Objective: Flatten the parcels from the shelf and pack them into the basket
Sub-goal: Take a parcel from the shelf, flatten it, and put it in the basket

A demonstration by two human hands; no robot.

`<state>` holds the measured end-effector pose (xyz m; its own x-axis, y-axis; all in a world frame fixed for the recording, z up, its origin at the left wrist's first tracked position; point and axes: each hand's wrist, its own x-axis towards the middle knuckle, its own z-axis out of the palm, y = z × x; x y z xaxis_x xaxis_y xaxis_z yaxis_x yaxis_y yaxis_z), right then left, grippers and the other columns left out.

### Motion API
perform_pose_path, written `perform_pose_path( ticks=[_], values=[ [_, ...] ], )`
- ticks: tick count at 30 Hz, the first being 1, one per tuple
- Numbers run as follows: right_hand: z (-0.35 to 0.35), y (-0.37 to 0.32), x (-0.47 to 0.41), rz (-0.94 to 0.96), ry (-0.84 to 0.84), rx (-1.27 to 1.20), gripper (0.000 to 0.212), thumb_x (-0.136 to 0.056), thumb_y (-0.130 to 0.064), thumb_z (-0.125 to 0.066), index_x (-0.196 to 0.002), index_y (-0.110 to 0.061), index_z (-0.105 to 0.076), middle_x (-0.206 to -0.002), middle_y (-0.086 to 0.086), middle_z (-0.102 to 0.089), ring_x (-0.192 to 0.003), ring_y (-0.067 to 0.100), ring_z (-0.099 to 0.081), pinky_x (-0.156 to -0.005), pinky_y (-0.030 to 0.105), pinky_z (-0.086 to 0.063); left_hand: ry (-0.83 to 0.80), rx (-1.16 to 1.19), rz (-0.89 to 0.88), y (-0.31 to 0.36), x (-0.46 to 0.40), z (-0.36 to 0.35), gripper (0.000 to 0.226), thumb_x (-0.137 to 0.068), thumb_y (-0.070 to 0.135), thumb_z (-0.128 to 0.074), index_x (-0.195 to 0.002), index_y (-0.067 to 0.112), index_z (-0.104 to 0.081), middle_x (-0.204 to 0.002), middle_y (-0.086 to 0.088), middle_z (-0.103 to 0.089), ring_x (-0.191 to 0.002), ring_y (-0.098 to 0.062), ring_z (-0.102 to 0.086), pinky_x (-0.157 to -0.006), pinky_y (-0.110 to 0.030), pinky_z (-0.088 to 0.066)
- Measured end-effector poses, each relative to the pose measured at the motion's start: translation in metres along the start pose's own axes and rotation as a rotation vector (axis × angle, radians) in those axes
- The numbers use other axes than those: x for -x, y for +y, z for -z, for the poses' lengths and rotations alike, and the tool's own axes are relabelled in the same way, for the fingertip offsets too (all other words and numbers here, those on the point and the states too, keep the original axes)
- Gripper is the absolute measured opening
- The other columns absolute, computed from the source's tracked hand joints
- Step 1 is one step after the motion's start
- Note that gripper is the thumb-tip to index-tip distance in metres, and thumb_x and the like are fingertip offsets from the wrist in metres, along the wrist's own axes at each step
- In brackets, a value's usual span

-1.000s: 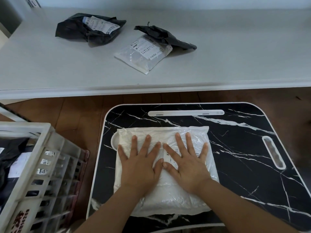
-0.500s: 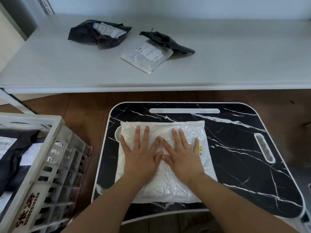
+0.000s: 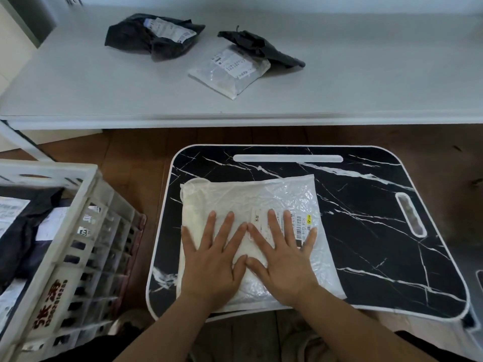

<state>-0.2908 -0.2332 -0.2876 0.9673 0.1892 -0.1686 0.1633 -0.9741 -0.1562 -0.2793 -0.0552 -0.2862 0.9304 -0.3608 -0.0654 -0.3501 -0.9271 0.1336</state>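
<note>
Both hands, left (image 3: 211,259) and right (image 3: 283,257), flat, fingers spread, pressing white crinkly plastic parcel (image 3: 251,205) on black marble-pattern bench (image 3: 379,231). White slatted plastic basket (image 3: 78,246) left of bench. Risk imo: slick plastic slides under push, trapped air puffs back.

My feed is dim and cool, with soft, even light and no hard shadows. I see faint shadow under the dark bags on the shelf (image 3: 366,82) and darkness beneath its front edge over the floor. The clear wrap of the parcel (image 3: 261,202) shows small crinkled glints, and the desk (image 3: 379,231) has mild sheen. Wide-angle bending curves the shelf edge. The basket (image 3: 65,231) and the lower corners look soft and smeared.
</note>
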Motion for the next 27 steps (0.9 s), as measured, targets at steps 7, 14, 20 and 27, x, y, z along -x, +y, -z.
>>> perform_pose_path(
  ticks=[7,14,20,27],
  values=[
    [0.002,0.0,-0.003,0.015,-0.014,0.006,0.065,-0.094,-0.07,-0.015,-0.152,-0.042,-0.006,-0.162,0.007,0.0,-0.148,0.035,0.003,-0.1,0.08,-0.01,-0.03,-0.002,-0.008,0.001,-0.003,0.0,0.062,-0.091,0.051,-0.034,-0.148,0.027,-0.033,-0.159,-0.001,-0.019,-0.147,-0.032,-0.013,-0.104,-0.073,-0.017],
    [0.007,0.015,0.004,0.215,-0.058,0.106,0.087,-0.083,-0.084,-0.022,-0.154,-0.035,-0.013,-0.162,0.008,-0.004,-0.148,0.035,-0.004,-0.096,0.077,-0.005,-0.05,0.001,-0.003,0.001,0.0,0.003,0.063,-0.092,0.057,-0.029,-0.15,0.03,-0.029,-0.16,0.001,-0.017,-0.147,-0.031,-0.012,-0.103,-0.073,-0.02],
    [0.015,0.019,0.006,0.14,-0.192,0.15,0.101,-0.072,-0.094,-0.023,-0.152,-0.032,-0.026,-0.158,0.014,-0.022,-0.142,0.041,-0.024,-0.095,0.071,-0.015,-0.13,-0.014,-0.035,-0.002,-0.001,0.01,0.088,-0.08,0.084,-0.026,-0.15,0.029,-0.026,-0.158,-0.002,-0.023,-0.145,-0.034,-0.018,-0.1,-0.073,-0.015],
    [0.017,0.032,0.017,0.043,-0.324,0.129,0.115,-0.064,-0.098,-0.024,-0.149,-0.021,-0.032,-0.153,0.02,-0.031,-0.14,0.04,-0.029,-0.096,0.067,-0.021,-0.264,-0.038,-0.053,-0.004,-0.008,0.017,0.121,-0.051,0.101,-0.015,-0.151,0.036,0.004,-0.161,0.0,0.01,-0.145,-0.032,0.016,-0.103,-0.07,0.002]
  ],
)
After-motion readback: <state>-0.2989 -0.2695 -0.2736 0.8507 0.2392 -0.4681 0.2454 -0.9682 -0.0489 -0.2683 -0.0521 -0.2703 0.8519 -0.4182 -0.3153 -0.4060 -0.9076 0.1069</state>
